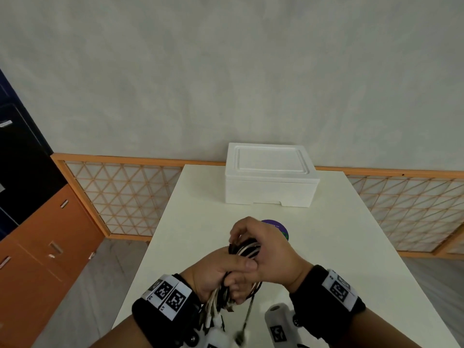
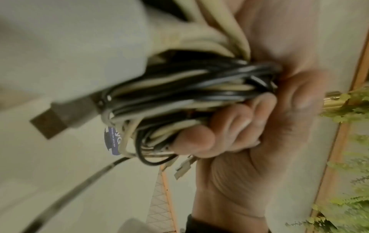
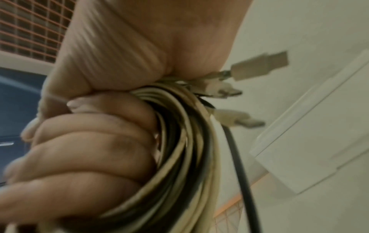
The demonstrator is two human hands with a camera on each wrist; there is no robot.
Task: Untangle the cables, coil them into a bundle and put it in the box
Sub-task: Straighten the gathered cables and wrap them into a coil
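Both hands hold a coiled bundle of black and cream cables (image 1: 244,248) above a white counter (image 1: 326,247).

The counter stands against a pale wall, with orange-framed lattice panels (image 1: 120,194) behind it and an orange cabinet (image 1: 37,259) at the left. A closed white foam box (image 1: 270,177) sits at the far edge; a round purple sticker (image 1: 277,226) lies near the hands. The left hand (image 1: 221,272) grips the coil, its fingers (image 2: 201,138) curled round the strands. The right hand (image 1: 266,252) closes its fingers (image 3: 95,141) round the loops too. A dark cable end (image 1: 247,315) hangs below; cream plugs (image 3: 259,64) stick out beside the fingers.
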